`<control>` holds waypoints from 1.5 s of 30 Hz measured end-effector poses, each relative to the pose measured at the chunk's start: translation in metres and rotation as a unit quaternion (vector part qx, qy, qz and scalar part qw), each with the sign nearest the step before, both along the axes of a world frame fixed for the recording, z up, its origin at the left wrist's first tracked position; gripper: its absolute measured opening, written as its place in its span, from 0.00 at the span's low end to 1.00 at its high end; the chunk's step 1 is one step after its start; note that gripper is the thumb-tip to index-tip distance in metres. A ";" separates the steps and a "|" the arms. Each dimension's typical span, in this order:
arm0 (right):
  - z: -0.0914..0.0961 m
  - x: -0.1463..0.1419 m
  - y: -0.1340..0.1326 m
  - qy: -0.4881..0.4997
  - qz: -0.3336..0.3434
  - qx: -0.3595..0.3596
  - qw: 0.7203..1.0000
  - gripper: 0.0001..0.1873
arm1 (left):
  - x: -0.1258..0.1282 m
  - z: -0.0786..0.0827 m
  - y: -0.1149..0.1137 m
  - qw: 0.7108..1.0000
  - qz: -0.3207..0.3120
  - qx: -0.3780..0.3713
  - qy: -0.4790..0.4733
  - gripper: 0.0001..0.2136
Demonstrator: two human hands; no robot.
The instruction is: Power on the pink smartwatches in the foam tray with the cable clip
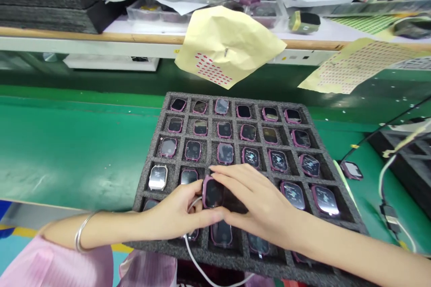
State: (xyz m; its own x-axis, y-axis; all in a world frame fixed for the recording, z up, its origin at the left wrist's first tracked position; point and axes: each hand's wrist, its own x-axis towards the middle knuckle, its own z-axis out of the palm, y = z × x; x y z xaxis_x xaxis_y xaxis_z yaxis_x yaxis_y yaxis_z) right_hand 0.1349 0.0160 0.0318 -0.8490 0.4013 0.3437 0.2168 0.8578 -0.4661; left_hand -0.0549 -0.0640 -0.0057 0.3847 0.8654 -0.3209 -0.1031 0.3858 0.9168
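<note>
My left hand [182,210] grips a smartwatch case [213,193] with a dark screen and purple frame, held over the foam tray. A white cable [194,258] runs out from under this hand and hangs down over the tray's front. My right hand [257,197] closes on the same watch, fingertips at its upper edge and thumb at its lower edge. Beneath both hands lies the dark grey foam tray [175,249], whose compartments hold several purple-framed watches without straps; some screens are lit. One silver watch [158,177] sits at the left. My hands hide some middle compartments.
A shelf edge [134,38] crosses behind the tray, with yellow sticker sheets [225,47] hanging from it. Black foam blocks [50,0] stand at upper left. To the right are another watch [353,170], a cable connector [389,217] and a second foam tray [387,152].
</note>
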 end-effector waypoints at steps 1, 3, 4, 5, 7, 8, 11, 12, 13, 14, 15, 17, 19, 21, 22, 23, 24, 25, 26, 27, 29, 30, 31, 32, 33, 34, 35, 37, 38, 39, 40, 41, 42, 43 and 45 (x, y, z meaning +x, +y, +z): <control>-0.004 -0.005 -0.002 0.000 0.006 0.013 1.000 0.16 | 0.000 -0.001 0.000 1.000 0.004 -0.010 0.013 0.14; -0.011 -0.012 -0.003 0.006 0.013 0.030 0.999 0.15 | 0.001 -0.002 0.000 0.999 0.010 -0.035 0.028 0.14; -0.015 -0.013 -0.003 0.011 0.012 0.037 0.999 0.15 | 0.000 -0.001 0.001 0.999 0.012 -0.042 0.030 0.14; -0.018 -0.013 -0.002 0.016 0.009 0.043 0.999 0.15 | 0.000 -0.001 0.002 0.999 0.016 -0.044 0.028 0.14; -0.022 -0.011 -0.001 0.023 0.008 0.038 0.999 0.16 | 0.000 0.000 0.005 0.999 0.020 -0.044 0.023 0.14; -0.024 -0.009 0.000 0.025 0.008 0.029 0.999 0.17 | 0.000 0.001 0.006 0.999 0.021 -0.046 0.020 0.14; -0.027 -0.005 0.001 0.023 0.007 -0.003 1.000 0.19 | 0.001 -0.001 0.009 0.999 0.033 -0.035 0.002 0.12; -0.027 -0.005 0.001 0.022 0.004 -0.009 1.000 0.20 | 0.001 -0.002 0.010 0.999 0.041 -0.024 -0.004 0.11; -0.026 -0.005 0.001 0.021 0.002 -0.012 1.000 0.21 | 0.002 -0.002 0.010 0.999 0.047 -0.012 -0.010 0.10; -0.025 -0.005 0.002 0.019 0.001 -0.015 1.000 0.21 | 0.002 -0.003 0.010 0.999 0.052 -0.004 -0.013 0.09; -0.023 -0.005 0.003 0.017 0.003 -0.018 1.000 0.22 | 0.002 -0.003 0.010 0.999 0.052 0.000 -0.015 0.08; -0.021 -0.005 0.004 0.012 0.015 -0.026 0.999 0.22 | 0.002 -0.003 0.010 0.999 0.041 -0.012 -0.015 0.08; -0.021 -0.005 0.005 0.010 0.026 -0.030 0.999 0.22 | 0.002 -0.002 0.010 0.999 0.034 -0.025 -0.022 0.08; -0.023 -0.005 0.005 0.017 0.023 -0.035 0.999 0.22 | 0.001 -0.001 0.010 0.999 0.035 -0.030 -0.029 0.08; -0.024 -0.005 0.004 0.022 0.019 -0.039 0.999 0.21 | 0.001 -0.001 0.010 0.998 0.035 -0.030 -0.035 0.08; -0.025 -0.005 0.004 0.026 0.015 -0.044 0.999 0.21 | 0.001 -0.001 0.010 0.998 0.035 -0.028 -0.039 0.08; -0.026 -0.005 0.003 0.029 0.014 -0.049 0.998 0.21 | 0.001 -0.001 0.010 0.998 0.034 -0.026 -0.042 0.08; -0.027 -0.005 0.003 0.030 0.013 -0.052 0.998 0.21 | 0.001 -0.001 0.010 0.998 0.033 -0.024 -0.044 0.08; -0.028 -0.004 0.003 0.030 0.014 -0.055 0.998 0.21 | 0.001 -0.001 0.011 0.998 0.032 -0.023 -0.045 0.07; -0.028 -0.004 0.002 0.031 0.015 -0.057 0.998 0.21 | 0.001 -0.001 0.011 0.998 0.030 -0.021 -0.044 0.07; -0.028 -0.004 0.002 0.036 0.015 -0.065 0.997 0.21 | 0.001 -0.001 0.011 0.999 0.028 -0.017 -0.039 0.08; -0.028 -0.004 0.001 0.039 0.016 -0.070 0.997 0.21 | 0.001 -0.002 0.011 0.999 0.027 -0.014 -0.034 0.08; -0.028 -0.004 0.001 0.041 0.015 -0.077 0.996 0.21 | 0.001 -0.002 0.010 0.999 0.027 -0.011 -0.028 0.08; -0.028 -0.004 0.001 0.040 0.015 -0.083 0.996 0.22 | 0.001 -0.003 0.010 0.999 0.027 -0.009 -0.023 0.09; -0.029 -0.004 0.001 0.038 0.014 -0.089 0.995 0.22 | 0.001 -0.003 0.010 0.999 0.027 -0.006 -0.020 0.09; -0.029 -0.004 0.001 0.034 0.012 -0.094 0.995 0.22 | 0.001 -0.003 0.010 0.999 0.028 -0.005 -0.018 0.09; -0.029 -0.004 0.001 0.030 0.012 -0.099 0.995 0.23 | 0.001 -0.003 0.010 0.999 0.028 -0.004 -0.018 0.10; -0.029 -0.004 0.000 0.026 0.012 -0.108 0.994 0.22 | 0.001 -0.003 0.010 0.999 0.026 -0.002 -0.019 0.10; -0.029 -0.004 0.000 0.027 0.011 -0.110 0.994 0.22 | 0.001 -0.003 0.010 1.000 0.024 -0.002 -0.018 0.10; -0.029 -0.004 0.000 0.029 0.010 -0.110 0.993 0.21 | 0.001 -0.003 0.009 1.000 0.023 -0.002 -0.017 0.10; -0.029 -0.004 0.000 0.031 0.010 -0.109 0.993 0.21 | 0.001 -0.003 0.009 1.000 0.022 -0.002 -0.017 0.09; -0.030 -0.004 0.000 0.033 0.011 -0.108 0.994 0.21 | 0.001 -0.003 0.009 1.000 0.021 -0.003 -0.018 0.09; -0.030 -0.004 0.000 0.034 0.012 -0.108 0.994 0.21 | 0.001 -0.003 0.009 1.000 0.021 -0.004 -0.020 0.09; -0.030 -0.004 -0.001 0.034 0.014 -0.107 0.994 0.21 | 0.001 -0.003 0.009 0.999 0.022 -0.006 -0.023 0.08; -0.032 -0.003 -0.001 0.035 0.014 -0.107 0.994 0.21 | 0.001 -0.003 0.010 0.999 0.024 -0.007 -0.026 0.08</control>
